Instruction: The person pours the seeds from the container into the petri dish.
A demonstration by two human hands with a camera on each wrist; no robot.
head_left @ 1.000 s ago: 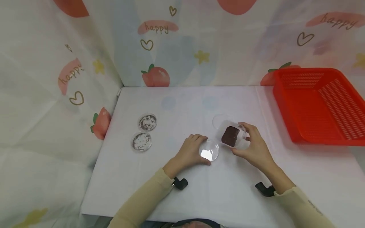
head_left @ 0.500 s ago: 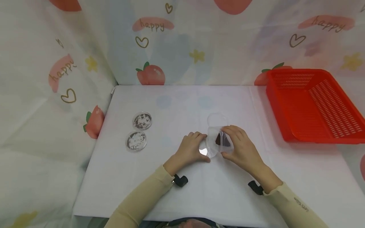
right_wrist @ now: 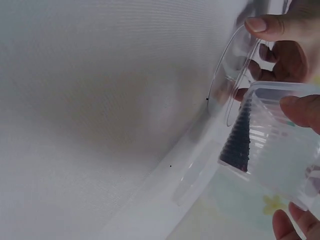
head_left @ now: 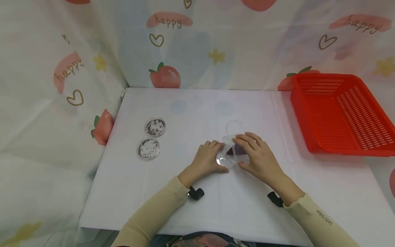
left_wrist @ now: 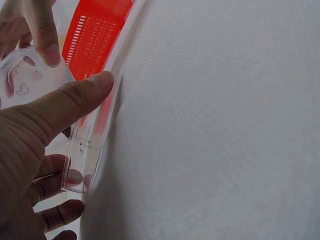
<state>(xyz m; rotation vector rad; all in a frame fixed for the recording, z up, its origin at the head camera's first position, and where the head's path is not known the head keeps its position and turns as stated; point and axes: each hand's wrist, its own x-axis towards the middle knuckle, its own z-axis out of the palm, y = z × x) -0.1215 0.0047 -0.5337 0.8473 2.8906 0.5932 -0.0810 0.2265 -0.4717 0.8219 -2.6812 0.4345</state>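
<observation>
My left hand [head_left: 207, 159] steadies a clear petri dish [head_left: 219, 161] on the white table, thumb on the near side and fingers on the far side. In the right wrist view, its thin transparent wall [right_wrist: 227, 85] shows. My right hand [head_left: 259, 157] grips a clear plastic box [right_wrist: 275, 145], tipped sideways with its mouth over the dish. Dark grains [right_wrist: 237, 142] have slid towards the lower side of the box. A few specks lie inside the dish in the left wrist view. The box covers part of the dish from above.
Two petri dishes, a far one [head_left: 155, 127] and a near one [head_left: 148, 148], hold scattered dark grains on the left of the table. A clear round lid or dish [head_left: 236, 126] lies just beyond my hands. A red plastic basket [head_left: 330, 137] stands at the right.
My right hand has moved left and tilted the box over the petri dish; the grains have shifted within the box. My left hand keeps its hold on the dish.
</observation>
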